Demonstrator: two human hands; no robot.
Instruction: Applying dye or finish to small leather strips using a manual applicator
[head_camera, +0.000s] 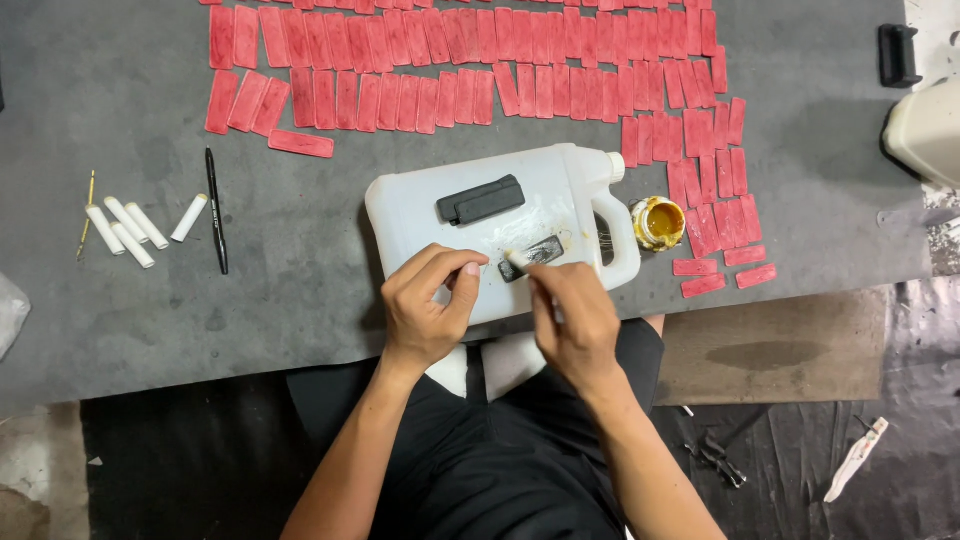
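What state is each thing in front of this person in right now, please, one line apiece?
White jug: lying flat on its side.
Small tin: open, yellow paste inside.
Dark block: resting on the jug, untouched.
Small dark piece: on the jug, smeared and glossy.
Left hand: fingers pinched, on the jug.
Right hand: gripping a small applicator.
Red strips: laid flat in rows.

One jug, two dark blocks, four white sticks, one pen, one glue pot, too many red strips to count
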